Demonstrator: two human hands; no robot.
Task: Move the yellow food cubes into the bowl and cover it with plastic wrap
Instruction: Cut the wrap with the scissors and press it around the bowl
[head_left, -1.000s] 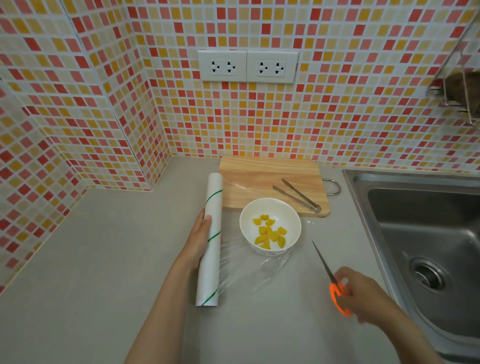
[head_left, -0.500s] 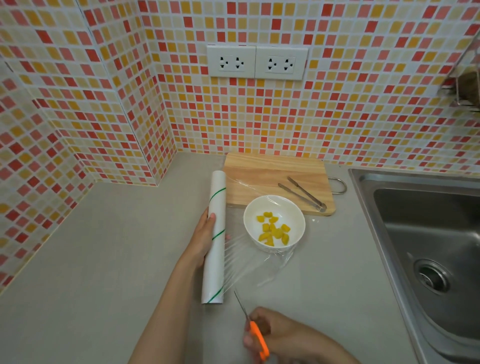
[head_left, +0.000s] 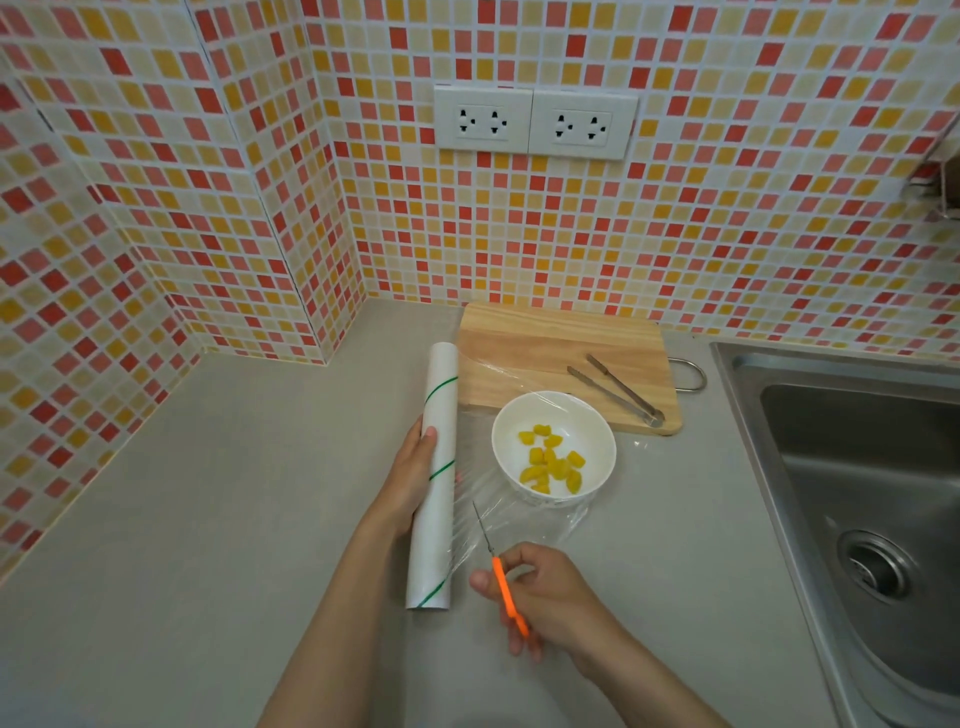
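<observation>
A white bowl (head_left: 597, 441) holds several yellow food cubes (head_left: 551, 458) on the grey counter. Clear plastic wrap (head_left: 524, 525) stretches from a white roll (head_left: 436, 499) with green stripes over the bowl and lies wrinkled on the counter beside it. My left hand (head_left: 410, 483) presses on the roll's left side, thumb on top. My right hand (head_left: 545, 592) grips orange-handled scissors (head_left: 498, 571); their blades point up at the wrap just right of the roll's near end.
A wooden cutting board (head_left: 545, 343) lies behind the bowl with metal tongs (head_left: 618, 389) on its right part. A steel sink (head_left: 872, 478) fills the right side. Tiled walls close the back and left, with two sockets (head_left: 535, 122) above.
My right hand has carried the scissors from the right of the bowl to the near side and up, so the blades now reach the wrap beside the roll. The left hand stays on the roll.
</observation>
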